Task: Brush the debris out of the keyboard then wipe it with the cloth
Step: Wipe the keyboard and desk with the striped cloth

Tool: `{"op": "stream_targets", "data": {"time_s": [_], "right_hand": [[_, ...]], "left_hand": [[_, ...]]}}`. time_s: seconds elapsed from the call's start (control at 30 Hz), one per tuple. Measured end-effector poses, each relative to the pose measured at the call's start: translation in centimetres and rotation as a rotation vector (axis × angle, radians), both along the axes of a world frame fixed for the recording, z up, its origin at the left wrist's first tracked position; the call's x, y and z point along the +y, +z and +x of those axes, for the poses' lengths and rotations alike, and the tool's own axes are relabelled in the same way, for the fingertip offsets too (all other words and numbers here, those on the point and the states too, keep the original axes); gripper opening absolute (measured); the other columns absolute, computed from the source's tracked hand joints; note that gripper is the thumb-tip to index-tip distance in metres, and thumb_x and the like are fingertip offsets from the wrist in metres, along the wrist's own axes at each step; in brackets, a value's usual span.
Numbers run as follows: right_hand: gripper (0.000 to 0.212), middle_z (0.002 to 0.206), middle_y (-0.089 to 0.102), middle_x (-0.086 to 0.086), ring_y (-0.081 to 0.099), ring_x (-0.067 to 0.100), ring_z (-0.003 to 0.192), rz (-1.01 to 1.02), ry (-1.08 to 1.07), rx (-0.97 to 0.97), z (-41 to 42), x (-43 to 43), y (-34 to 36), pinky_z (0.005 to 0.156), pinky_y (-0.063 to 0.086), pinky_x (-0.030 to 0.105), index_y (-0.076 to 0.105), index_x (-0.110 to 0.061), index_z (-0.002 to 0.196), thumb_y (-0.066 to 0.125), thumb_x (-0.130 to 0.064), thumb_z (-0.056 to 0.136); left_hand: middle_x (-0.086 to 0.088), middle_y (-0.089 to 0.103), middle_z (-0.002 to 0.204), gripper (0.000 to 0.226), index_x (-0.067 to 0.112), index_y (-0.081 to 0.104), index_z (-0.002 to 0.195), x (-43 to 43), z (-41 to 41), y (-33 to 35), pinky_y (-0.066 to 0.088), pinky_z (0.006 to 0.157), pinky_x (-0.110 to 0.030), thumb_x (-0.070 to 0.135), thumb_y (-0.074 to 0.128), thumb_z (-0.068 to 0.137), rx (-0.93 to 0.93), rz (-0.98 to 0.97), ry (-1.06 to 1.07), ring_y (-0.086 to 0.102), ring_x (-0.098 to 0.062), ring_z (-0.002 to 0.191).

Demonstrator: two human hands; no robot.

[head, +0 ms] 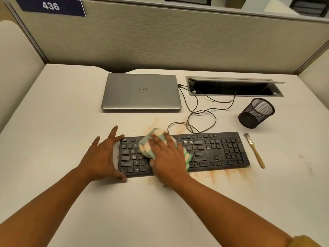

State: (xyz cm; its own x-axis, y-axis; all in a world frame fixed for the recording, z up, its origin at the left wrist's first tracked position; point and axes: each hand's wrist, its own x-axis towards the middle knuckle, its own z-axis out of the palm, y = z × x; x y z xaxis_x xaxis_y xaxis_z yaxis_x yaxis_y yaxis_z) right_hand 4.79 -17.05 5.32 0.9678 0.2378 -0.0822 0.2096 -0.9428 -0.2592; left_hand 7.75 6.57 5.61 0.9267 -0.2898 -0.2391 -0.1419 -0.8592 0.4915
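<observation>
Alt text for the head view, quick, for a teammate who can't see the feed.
The right hand presses a green-and-cream checked cloth onto the left half of the keyboard, while the left hand braces its left end. The brush lies on the desk to its right, orange dust is smeared around the keyboard, and a closed laptop sits behind.

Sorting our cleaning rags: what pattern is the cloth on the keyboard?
The cloth is checked pale green and cream; head view shows it best.
</observation>
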Motion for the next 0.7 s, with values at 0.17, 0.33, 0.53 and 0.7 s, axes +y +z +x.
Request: {"op": "stream_targets", "data": {"time_s": [0.17,0.33,0.53,0.7], "right_hand": [[0.064,0.164,0.017,-0.011,0.008,0.025,0.151,-0.023,-0.269,0.013,0.9,-7.3,0.7,0.118,0.014,0.056,0.023,-0.029,0.156,0.043,-0.039,0.095],[0.058,0.157,0.036,-0.008,0.029,0.031,0.139,-0.046,-0.504,-0.033,0.6,-14.5,1.4,0.107,0.032,0.05,0.038,-0.027,0.149,0.051,-0.033,0.093],[0.053,0.144,0.051,0.001,0.039,0.039,0.129,0.005,-0.679,-0.08,0.0,-20.0,1.8,0.098,0.037,0.05,0.042,-0.026,0.145,0.054,-0.026,0.093],[0.052,0.146,0.05,0.003,0.045,0.041,0.115,0.042,-0.717,-0.134,-0.6,-21.8,2.0,0.092,0.041,0.048,0.043,-0.019,0.145,0.052,-0.019,0.094]], "left_hand": [[0.018,0.031,0.158,0.169,0.036,-0.022,0.151,-0.2,0.2,0.1,-0.003,0.124,-0.039,0.077,0.084,0.026,0.006,0.036,0.003,0.03,-0.011,0.146],[0.015,0.032,0.158,0.168,0.033,-0.018,0.152,-0.4,0.2,0.2,-0.002,0.124,-0.04,0.077,0.083,0.025,0.002,0.06,0.001,0.031,-0.012,0.146],[0.016,0.031,0.158,0.17,0.032,-0.019,0.152,-0.5,0.2,0.2,-0.002,0.124,-0.04,0.08,0.081,0.023,0.008,0.08,-0.004,0.03,-0.012,0.146],[0.017,0.028,0.159,0.168,0.032,-0.02,0.152,-0.7,0.1,0.4,-0.003,0.124,-0.04,0.079,0.082,0.027,0.01,0.099,-0.009,0.028,-0.011,0.147]]}}
